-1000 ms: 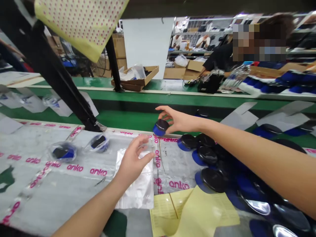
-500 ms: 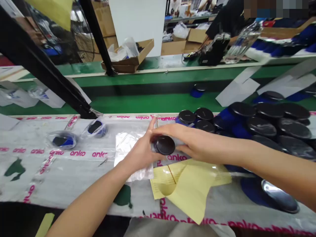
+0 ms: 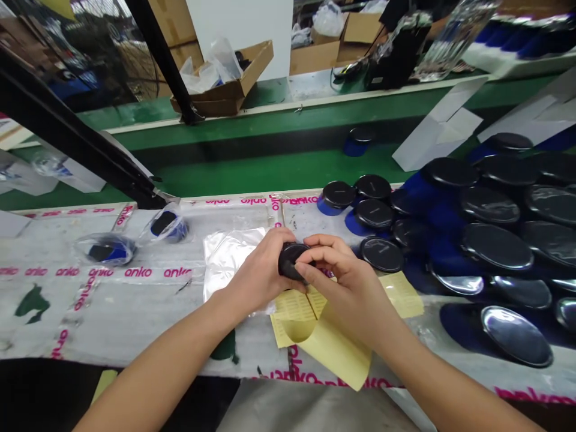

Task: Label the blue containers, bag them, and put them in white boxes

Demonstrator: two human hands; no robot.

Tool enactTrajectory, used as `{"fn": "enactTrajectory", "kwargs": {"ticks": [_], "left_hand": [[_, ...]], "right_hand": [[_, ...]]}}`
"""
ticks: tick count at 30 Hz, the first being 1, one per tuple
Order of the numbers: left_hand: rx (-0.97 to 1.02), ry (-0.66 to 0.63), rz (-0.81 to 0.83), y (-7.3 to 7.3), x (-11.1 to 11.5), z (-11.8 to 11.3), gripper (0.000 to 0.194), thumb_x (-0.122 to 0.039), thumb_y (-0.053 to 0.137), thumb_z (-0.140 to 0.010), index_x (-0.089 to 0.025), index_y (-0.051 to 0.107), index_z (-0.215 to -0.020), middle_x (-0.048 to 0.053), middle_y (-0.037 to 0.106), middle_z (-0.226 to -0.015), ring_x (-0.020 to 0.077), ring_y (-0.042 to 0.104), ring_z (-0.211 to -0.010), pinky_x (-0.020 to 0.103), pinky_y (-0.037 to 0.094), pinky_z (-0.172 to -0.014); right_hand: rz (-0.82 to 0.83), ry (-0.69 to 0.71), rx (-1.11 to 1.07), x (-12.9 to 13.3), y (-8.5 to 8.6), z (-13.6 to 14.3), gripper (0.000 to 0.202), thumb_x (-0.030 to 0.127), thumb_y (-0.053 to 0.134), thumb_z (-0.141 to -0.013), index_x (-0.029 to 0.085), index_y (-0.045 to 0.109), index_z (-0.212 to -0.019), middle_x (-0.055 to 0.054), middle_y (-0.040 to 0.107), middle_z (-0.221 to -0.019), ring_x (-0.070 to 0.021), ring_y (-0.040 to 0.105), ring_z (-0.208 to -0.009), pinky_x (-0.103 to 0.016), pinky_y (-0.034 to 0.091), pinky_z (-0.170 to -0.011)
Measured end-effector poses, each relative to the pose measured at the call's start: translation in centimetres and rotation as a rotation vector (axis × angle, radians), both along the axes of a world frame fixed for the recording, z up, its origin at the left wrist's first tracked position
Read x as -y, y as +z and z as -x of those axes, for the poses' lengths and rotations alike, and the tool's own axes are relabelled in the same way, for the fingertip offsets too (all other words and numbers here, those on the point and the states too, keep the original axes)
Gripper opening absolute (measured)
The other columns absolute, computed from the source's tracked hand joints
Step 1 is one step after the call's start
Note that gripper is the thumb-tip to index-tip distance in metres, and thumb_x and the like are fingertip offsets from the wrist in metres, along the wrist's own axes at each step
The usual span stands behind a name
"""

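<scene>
My left hand [image 3: 254, 270] is wrapped round a small oval-topped item with a black top [image 3: 288, 259]; its lower part is hidden by the fingers. Over that top, the thumb and fingertips of my right hand [image 3: 353, 285] are pinched together at its right edge. Whatever lies between them, if anything, is too small to make out. Under my hands is a yellow label sheet [image 3: 333, 354], curled at its front. A shiny clear plastic bag [image 3: 218, 261] lies flat beside my left hand.
Many blue items with black tops [image 3: 490, 246] crowd the right side. Two bagged blue items [image 3: 110, 249] lie at the left. A black post [image 3: 81, 126] slants down to the table's back edge. Beyond the green channel [image 3: 252, 174] stands an open cardboard box [image 3: 225, 96].
My right hand has drawn back from beyond the black-topped item, and its thumb and fingers now pinch over the top. My left hand keeps its hold. The view has tilted down slightly.
</scene>
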State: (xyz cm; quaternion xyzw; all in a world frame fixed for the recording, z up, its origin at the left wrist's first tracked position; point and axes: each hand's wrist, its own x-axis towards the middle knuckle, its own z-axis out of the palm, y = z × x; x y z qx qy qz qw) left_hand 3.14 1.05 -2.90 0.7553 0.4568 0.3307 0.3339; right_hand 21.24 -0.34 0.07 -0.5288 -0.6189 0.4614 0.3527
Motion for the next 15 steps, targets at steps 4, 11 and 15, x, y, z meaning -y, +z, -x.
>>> {"fn": "enactTrajectory", "kwargs": {"ticks": [4, 11, 15], "left_hand": [[0.011, -0.014, 0.022, 0.0, 0.0, 0.0, 0.065, -0.03, 0.09, -0.066, -0.025, 0.047, -0.114, 0.006, 0.056, -0.119, 0.0292, 0.057, -0.114, 0.046, 0.051, -0.093], [0.009, -0.021, 0.036, 0.3, 0.1, -0.1, 0.059, -0.029, 0.087, -0.069, -0.025, 0.048, -0.113, 0.007, 0.055, -0.121, 0.0299, 0.056, -0.116, 0.048, 0.049, -0.096], [-0.002, -0.017, 0.027, 0.3, 0.2, -0.2, 0.061, -0.028, 0.088, -0.068, -0.025, 0.046, -0.113, 0.008, 0.054, -0.122, 0.0302, 0.056, -0.116, 0.048, 0.05, -0.095]], "right_hand": [[-0.015, -0.013, -0.045, 0.0, -0.5, -0.1, 0.016, 0.037, 0.064, -0.085, 0.026, 0.073, -0.08, -0.008, 0.06, -0.115, -0.0234, 0.065, -0.1, -0.032, 0.057, -0.066], [-0.206, -0.053, 0.036, 0.6, -1.3, 0.1, 0.012, 0.033, 0.063, -0.09, 0.026, 0.071, -0.084, -0.008, 0.061, -0.111, -0.0228, 0.065, -0.1, -0.032, 0.057, -0.065], [-0.309, -0.065, 0.107, 0.9, -1.6, 0.0, 0.009, 0.029, 0.061, -0.093, 0.026, 0.069, -0.088, -0.007, 0.062, -0.11, -0.0211, 0.065, -0.097, -0.033, 0.057, -0.07]]}}
